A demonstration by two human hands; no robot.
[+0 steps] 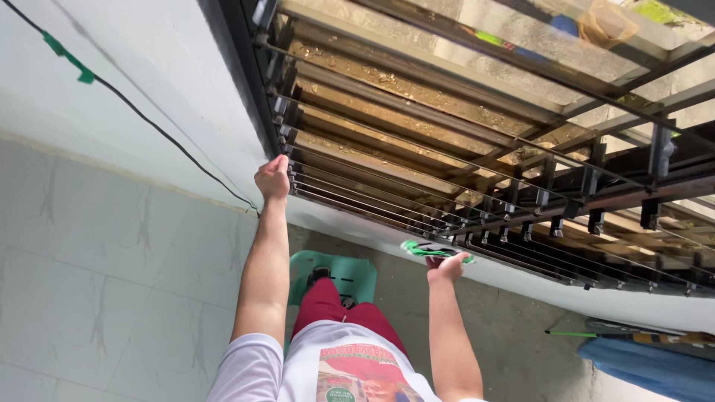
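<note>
Left hand (272, 177) grips the louvre window frame (277, 123) edge; right hand (445, 266) presses a green cloth (434, 252), lying lengthwise along the lowest slat. Its fingers are hidden.

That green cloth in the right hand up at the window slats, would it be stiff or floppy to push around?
The green cloth looks crumpled and folded under the right hand, so it is probably floppy and light. Pushed along the glass slats, it would likely bunch rather than slide flat.
</note>
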